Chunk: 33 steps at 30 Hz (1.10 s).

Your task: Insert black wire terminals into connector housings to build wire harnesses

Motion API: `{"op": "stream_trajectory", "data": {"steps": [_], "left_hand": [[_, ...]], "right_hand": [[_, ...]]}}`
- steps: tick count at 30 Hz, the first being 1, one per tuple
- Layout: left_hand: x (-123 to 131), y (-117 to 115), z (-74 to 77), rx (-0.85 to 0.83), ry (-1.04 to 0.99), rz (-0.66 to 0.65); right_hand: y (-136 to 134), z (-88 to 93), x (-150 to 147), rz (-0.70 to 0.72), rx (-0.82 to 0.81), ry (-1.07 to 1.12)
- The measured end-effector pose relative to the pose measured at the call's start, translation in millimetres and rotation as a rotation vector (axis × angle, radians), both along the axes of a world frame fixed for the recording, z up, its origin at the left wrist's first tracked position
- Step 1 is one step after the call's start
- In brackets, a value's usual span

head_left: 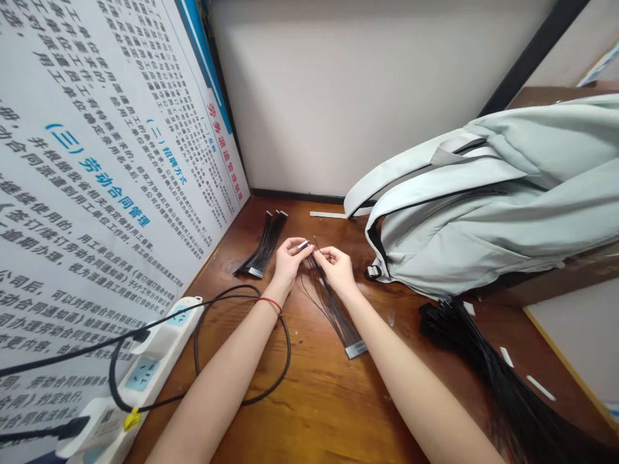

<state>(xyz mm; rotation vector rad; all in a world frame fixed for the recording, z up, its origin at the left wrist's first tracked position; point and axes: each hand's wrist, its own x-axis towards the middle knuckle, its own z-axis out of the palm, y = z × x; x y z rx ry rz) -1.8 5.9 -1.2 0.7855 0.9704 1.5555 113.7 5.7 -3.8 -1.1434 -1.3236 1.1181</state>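
My left hand [289, 263] is closed in a pinch on a small white connector [303, 245] at the middle of the table. Close beside it, my right hand [337, 267] pinches a thin black wire [316, 242], whose tip sticks up past the fingers. From between the hands a loose bundle of black wires [333, 312] runs toward me, ending in a wide pale connector [356, 350] that lies on the table. Fingers partly hide where the wires meet the white connector. To the left of my hands lies a stack of finished-looking black wire harnesses [265, 248] with pale connectors.
A black cable [289, 348] loops across the wooden table [309, 412] to a white power strip [167, 341] along the printed wall panel [97, 129]. At right sit a pale green backpack [483, 225], a large heap of black wires [478, 361] and white strips [540, 388].
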Motion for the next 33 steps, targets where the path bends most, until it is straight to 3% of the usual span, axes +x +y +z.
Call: {"op": "stream_trajectory", "data": {"steps": [3, 8, 11, 15, 20, 33], "left_hand": [[0, 0, -0.4, -0.008, -0.016, 0.002], [0, 0, 0.6, -0.012, -0.004, -0.005], [0, -2, 1.4, -0.006, 0.043, -0.029], [0, -4, 1.9, 0.01, 0.086, -0.081], [0, -5, 2.5, 0.034, 0.121, -0.126], [0, -4, 2.7, 0.044, 0.189, -0.149]], "right_hand": [[1, -2.9, 0, -0.079, 0.035, 0.005], [-4, 1.5, 1, -0.385, 0.257, -0.222], [-7, 6.2, 0, -0.279, 0.351, -0.271], [-5, 5.6, 0, -0.143, 0.275, -0.153], [0, -0.1, 2, -0.128, 0.211, -0.051], [4, -3.5, 4, -0.152, 0.138, -0.051]]}}
